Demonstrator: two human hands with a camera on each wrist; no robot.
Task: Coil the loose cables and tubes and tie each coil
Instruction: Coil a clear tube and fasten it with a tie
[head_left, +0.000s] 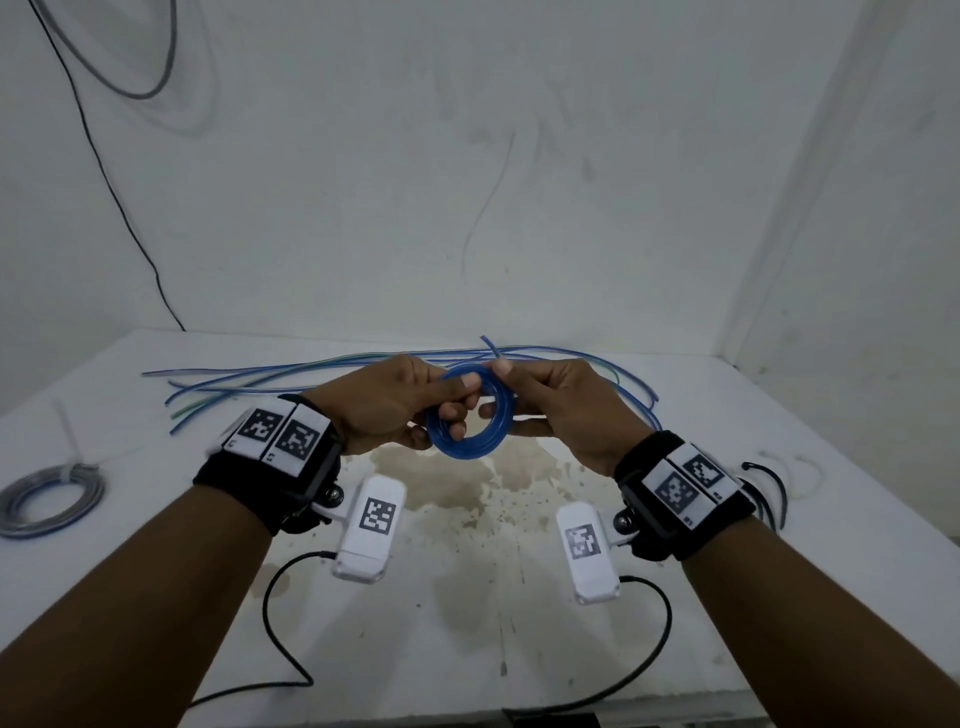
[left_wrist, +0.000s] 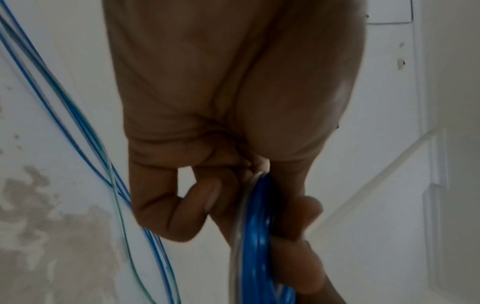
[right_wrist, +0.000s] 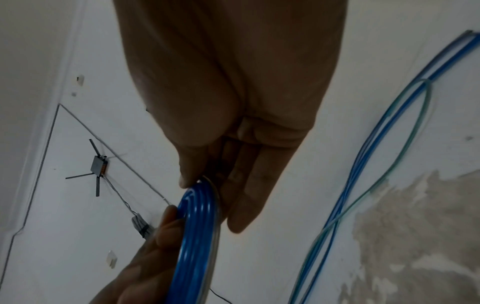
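A small coil of blue tube (head_left: 470, 415) hangs above the middle of the white table (head_left: 519, 623), held between both hands. My left hand (head_left: 400, 405) grips its left side, thumb on top and fingers curled through the ring. My right hand (head_left: 545, 400) pinches the right side near the top, where a short free end (head_left: 491, 345) sticks up. The left wrist view shows the blue coil (left_wrist: 259, 236) edge-on between thumb and fingers. In the right wrist view the coil (right_wrist: 197, 236) runs down from the thumb, with the fingers straight behind it.
Several loose blue and green tubes (head_left: 291, 376) lie across the far side of the table. A grey coil with a white tie (head_left: 49, 499) sits at the left edge. White ties (head_left: 800, 473) and a dark cable lie at the right. A brown stain (head_left: 467, 488) marks the centre.
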